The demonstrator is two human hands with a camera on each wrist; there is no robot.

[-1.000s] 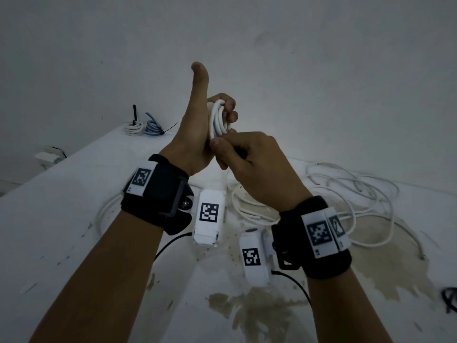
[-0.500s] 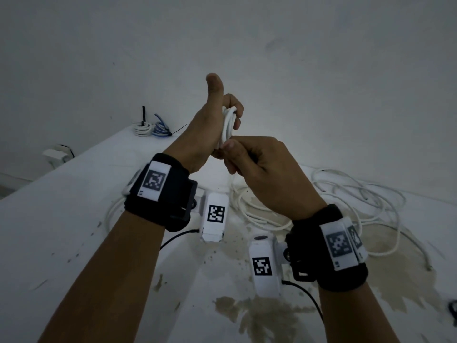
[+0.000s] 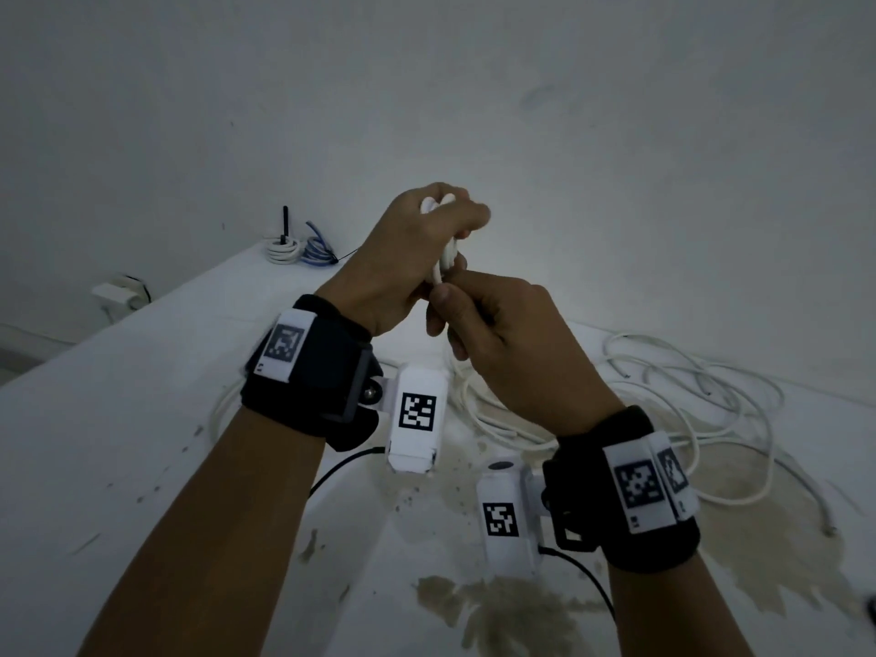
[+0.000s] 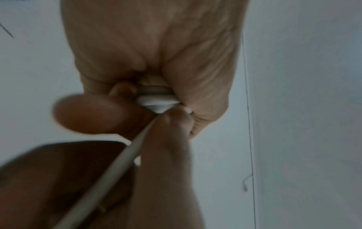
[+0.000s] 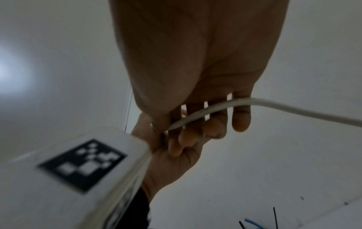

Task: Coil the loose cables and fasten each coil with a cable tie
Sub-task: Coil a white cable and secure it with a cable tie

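Note:
A small coil of white cable is held up above the white table, and my left hand grips it with fingers curled round the loops. Just below it my right hand pinches the free strand of the same cable, which runs across its fingers toward the coil. The rest of this white cable lies in a loose tangle on the table behind the right wrist. Most of the coil is hidden inside the left fist.
Two finished coils, one white and one blue, sit at the table's far left corner with a black cable tie standing up. A white adapter lies past the left edge. Brown stains mark the tabletop.
My left thumb, which stuck straight up before, has folded down over the coil. The right hand has stayed just under the coil with the strand.

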